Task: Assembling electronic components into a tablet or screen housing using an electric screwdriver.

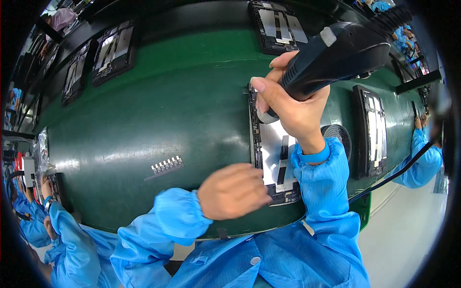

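My right hand (297, 105) is closed around a black hand-held tool (341, 57) with a ribbed end at the upper right. Its narrow, greyish tip points down over the upper part of an opened tablet (257, 149). That tablet has silver inner plates and a dark strip, and my right hand and sleeve cover part of it. Beside its lower left edge is my left hand (235, 192), smeared by motion, its fingers bent toward the tablet. Whether the left fingers hold anything does not show.
More opened tablets lie at the far left (114, 53), at the back (278, 26) and to the right (372, 132). A strip of small tabs (165, 167) rests on the green mat (110, 129). A round black mesh object (338, 134) sits beside my right sleeve. Co-workers in blue sleeves are at both sides.
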The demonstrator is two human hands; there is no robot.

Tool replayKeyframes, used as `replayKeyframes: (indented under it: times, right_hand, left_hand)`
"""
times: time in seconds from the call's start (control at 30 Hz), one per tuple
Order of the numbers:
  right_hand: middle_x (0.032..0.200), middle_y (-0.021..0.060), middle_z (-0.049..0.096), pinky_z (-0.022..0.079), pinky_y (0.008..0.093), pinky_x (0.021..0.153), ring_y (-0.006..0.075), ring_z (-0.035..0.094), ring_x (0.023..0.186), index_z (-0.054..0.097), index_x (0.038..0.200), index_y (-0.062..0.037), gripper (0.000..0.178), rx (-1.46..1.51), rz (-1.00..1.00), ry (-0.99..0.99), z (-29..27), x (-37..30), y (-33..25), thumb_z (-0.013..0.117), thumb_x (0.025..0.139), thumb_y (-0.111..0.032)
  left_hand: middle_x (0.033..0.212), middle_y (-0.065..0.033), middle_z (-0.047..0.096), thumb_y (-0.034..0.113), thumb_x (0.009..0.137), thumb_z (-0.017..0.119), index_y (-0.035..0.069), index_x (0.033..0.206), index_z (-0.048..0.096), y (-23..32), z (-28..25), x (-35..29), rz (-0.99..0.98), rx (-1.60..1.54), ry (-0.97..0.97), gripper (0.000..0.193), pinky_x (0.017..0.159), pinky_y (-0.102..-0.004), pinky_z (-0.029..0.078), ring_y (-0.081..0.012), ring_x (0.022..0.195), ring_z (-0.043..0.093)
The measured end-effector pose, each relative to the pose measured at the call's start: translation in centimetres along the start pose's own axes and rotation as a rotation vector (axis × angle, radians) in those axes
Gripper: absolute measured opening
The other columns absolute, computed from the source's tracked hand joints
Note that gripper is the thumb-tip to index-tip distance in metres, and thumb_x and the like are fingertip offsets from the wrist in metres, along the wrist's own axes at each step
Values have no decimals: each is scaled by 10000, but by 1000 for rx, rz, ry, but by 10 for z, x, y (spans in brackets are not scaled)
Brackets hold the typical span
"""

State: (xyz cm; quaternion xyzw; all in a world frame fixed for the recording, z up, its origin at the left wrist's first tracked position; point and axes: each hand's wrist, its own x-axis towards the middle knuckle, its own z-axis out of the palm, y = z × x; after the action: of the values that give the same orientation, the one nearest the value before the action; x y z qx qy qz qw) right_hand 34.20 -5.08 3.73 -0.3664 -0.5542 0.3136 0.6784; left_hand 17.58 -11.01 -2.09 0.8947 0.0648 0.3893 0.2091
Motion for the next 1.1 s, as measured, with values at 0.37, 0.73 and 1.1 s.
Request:
replayKeyframes:
  times: [0.37,0.73,1.1]
  right_hand:
    - [584,64,576,435,233,442,116,551,470,492,969,13,298,-66,-3,-78,-23,-1,-3,669,743,92]
    - [620,62,582,448,225,457,109,563,502,489,942,5,288,-35,-25,-138,-35,-3,-1,652,734,117]
    - [577,56,526,440,242,462,126,536,494,324,1048,-47,450,76,-41,-102,-101,-27,-69,592,735,133]
  left_hand:
    - [1053,-174,607,314,749,677,-12,928,623,21,58,22,54,-37,-227,376,982,-472,379,-298,1099,537]
    - [1079,-181,595,164,710,630,-9,948,631,26,89,29,62,160,-184,294,1018,-515,339,-313,1128,521]
    - [1126,-193,578,150,744,645,-19,994,614,13,29,2,-240,516,-136,303,984,-506,365,-310,1160,506]
